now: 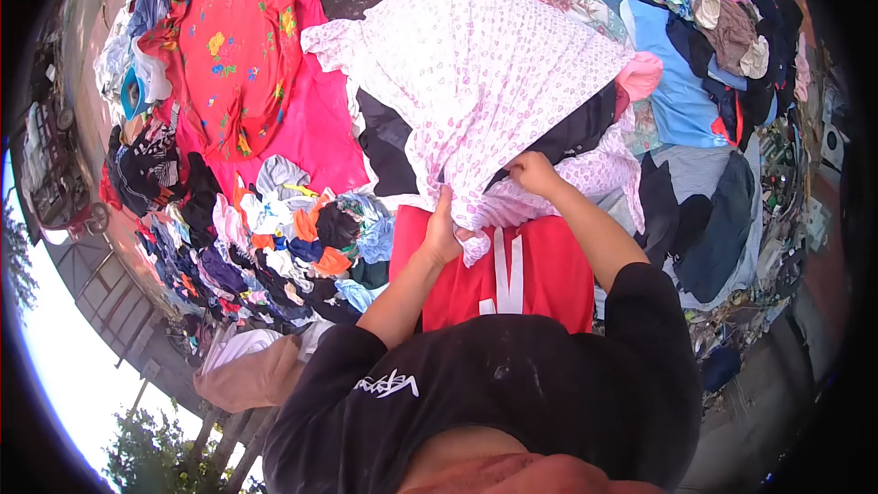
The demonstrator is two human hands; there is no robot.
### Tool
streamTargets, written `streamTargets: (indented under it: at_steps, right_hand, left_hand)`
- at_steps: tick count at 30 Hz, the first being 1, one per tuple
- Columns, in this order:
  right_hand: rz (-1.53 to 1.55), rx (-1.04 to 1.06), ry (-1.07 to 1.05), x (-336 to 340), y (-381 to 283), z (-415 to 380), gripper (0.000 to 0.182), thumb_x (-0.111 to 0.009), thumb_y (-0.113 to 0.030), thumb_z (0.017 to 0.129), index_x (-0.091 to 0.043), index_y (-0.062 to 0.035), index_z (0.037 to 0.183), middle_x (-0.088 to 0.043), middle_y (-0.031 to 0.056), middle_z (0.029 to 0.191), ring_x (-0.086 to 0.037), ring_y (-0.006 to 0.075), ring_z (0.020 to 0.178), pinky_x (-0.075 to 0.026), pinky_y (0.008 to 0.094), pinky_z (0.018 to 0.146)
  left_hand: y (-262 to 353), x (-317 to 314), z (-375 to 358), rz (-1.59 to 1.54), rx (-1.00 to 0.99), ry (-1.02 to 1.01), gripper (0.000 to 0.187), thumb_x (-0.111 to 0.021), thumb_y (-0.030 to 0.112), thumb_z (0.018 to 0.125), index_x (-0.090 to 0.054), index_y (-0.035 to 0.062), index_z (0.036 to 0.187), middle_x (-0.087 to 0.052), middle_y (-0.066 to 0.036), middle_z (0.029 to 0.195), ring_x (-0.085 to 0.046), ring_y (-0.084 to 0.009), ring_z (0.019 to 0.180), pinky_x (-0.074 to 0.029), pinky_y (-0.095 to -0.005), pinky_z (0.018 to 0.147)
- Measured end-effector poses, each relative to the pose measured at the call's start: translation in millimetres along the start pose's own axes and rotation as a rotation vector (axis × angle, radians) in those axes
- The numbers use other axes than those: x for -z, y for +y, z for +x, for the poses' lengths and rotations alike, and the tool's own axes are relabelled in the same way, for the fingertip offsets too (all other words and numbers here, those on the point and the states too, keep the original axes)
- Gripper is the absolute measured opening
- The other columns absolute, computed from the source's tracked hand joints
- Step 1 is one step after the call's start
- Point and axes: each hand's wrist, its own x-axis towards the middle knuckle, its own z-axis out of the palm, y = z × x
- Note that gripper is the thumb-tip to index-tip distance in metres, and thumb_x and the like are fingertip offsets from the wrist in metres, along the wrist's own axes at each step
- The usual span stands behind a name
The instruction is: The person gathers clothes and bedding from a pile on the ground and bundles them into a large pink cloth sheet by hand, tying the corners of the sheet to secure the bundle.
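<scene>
A white cloth with a small pink print (494,55) is spread wide in front of me, over black cloth (389,142). At its near edge my left hand (445,233) is closed around a gathered part of it. To the right, my right hand (533,174) has its fingers bent at the border between the printed cloth and the black cloth; its fingertips are partly hidden, and what they grip cannot be made out. Red fabric with white stripes (549,274) lies below both hands, close to my body.
A red floral garment (229,46) lies on bright pink cloth at the left. Many small mixed clothes (274,256) are heaped at the lower left, near a brown sack (247,375). Blue cloth (672,82) and dark garments (722,229) lie at the right.
</scene>
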Motion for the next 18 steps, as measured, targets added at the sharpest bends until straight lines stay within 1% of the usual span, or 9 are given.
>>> streamTargets:
  at_steps: [1, 2, 3, 6, 8, 10, 12, 16, 18]
  right_hand:
    - [0.434, -0.116, -0.091, -38, 2, 35, 0.034, -0.06, -0.019, 0.093, -0.063, -0.0023, 0.123, -0.069, 0.016, 0.113, -0.07, 0.029, 0.081, -0.056, 0.0447, 0.075]
    - [0.7, -0.447, -0.288, -39, -37, 46, 0.048, -0.056, -0.027, 0.098, -0.049, -0.0055, 0.14, -0.069, 0.0142, 0.111, -0.069, 0.0264, 0.086, -0.056, 0.0464, 0.077]
    - [0.892, -0.372, -0.225, -68, -32, 55, 0.057, -0.051, -0.03, 0.1, -0.035, -0.006, 0.149, -0.068, 0.0163, 0.114, -0.067, 0.0291, 0.095, -0.053, 0.0457, 0.09]
    - [1.355, -0.494, -0.615, -106, -57, 79, 0.063, -0.047, -0.037, 0.1, -0.03, -0.0036, 0.151, -0.068, 0.015, 0.111, -0.065, 0.0286, 0.093, -0.047, 0.0474, 0.096]
    - [1.658, -0.579, -0.854, -115, -78, 86, 0.067, -0.045, -0.041, 0.1, -0.027, -0.002, 0.152, -0.068, 0.0141, 0.109, -0.064, 0.0283, 0.091, -0.044, 0.0485, 0.1]
    - [1.912, -0.461, -0.979, -130, -63, 80, 0.069, -0.046, -0.04, 0.1, -0.024, -0.0002, 0.152, -0.066, 0.0135, 0.104, -0.062, 0.0287, 0.089, -0.041, 0.0484, 0.104]
    - [2.092, -0.113, -0.984, -151, -29, 68, 0.069, -0.05, -0.032, 0.1, -0.021, 0.0017, 0.152, -0.063, 0.0131, 0.095, -0.06, 0.0298, 0.086, -0.039, 0.0469, 0.108]
    - [2.444, -0.027, -0.844, -185, 36, 29, 0.056, -0.051, -0.033, 0.1, -0.04, 0.0043, 0.139, -0.061, 0.0085, 0.089, -0.059, 0.025, 0.083, -0.042, 0.0467, 0.104]
    - [1.943, -0.619, -0.219, -152, 5, 2, 0.052, -0.049, -0.035, 0.1, -0.045, 0.0036, 0.134, -0.058, 0.0065, 0.087, -0.057, 0.0236, 0.081, -0.044, 0.0466, 0.1]
  left_hand:
    - [-2, 7, 4, -0.074, 0.037, -0.077, 0.063, -0.033, 0.064, 0.099, -0.059, 0.0097, 0.115, -0.058, -0.002, 0.067, -0.035, -0.0098, 0.04, -0.033, -0.025, 0.044]
    - [-5, 17, 8, -0.15, 0.072, -0.153, 0.066, -0.031, 0.065, 0.098, -0.058, 0.0085, 0.118, -0.058, -0.002, 0.067, -0.035, -0.01, 0.04, -0.033, -0.0251, 0.043]
    - [-8, 24, 14, -0.264, 0.11, -0.294, 0.072, -0.029, 0.067, 0.098, -0.055, 0.0068, 0.126, -0.064, -0.005, 0.077, -0.036, -0.0097, 0.04, -0.033, -0.0253, 0.042]
    - [-12, 33, 24, -0.439, 0.261, -0.266, 0.073, -0.028, 0.068, 0.097, -0.053, 0.0095, 0.133, -0.069, -0.012, 0.099, -0.038, -0.0114, 0.038, -0.032, -0.0243, 0.039]
    - [-28, 52, 39, -0.663, 0.372, -0.391, 0.069, -0.029, 0.065, 0.098, -0.056, 0.0098, 0.129, -0.069, -0.017, 0.095, -0.041, -0.0136, 0.036, -0.033, -0.0259, 0.034]
    - [-44, 73, 47, -0.653, 0.447, -0.423, 0.065, -0.03, 0.062, 0.099, -0.057, 0.0095, 0.128, -0.069, -0.019, 0.095, -0.044, -0.0136, 0.037, -0.034, -0.0246, 0.033]
    - [-51, 85, 53, -0.647, 0.516, -0.498, 0.064, -0.031, 0.06, 0.099, -0.058, 0.0087, 0.126, -0.069, -0.018, 0.096, -0.046, -0.0136, 0.037, -0.034, -0.0237, 0.032]
    - [-28, 61, 40, -0.559, 0.649, -0.292, 0.061, -0.033, 0.057, 0.1, -0.061, 0.0071, 0.12, -0.07, -0.017, 0.096, -0.045, -0.0125, 0.036, -0.033, -0.0224, 0.03]
    - [-17, 48, 43, -0.392, 0.678, -0.231, 0.054, -0.039, 0.052, 0.1, -0.062, 0.0069, 0.118, -0.071, -0.012, 0.097, -0.048, -0.0114, 0.036, -0.035, -0.0212, 0.029]
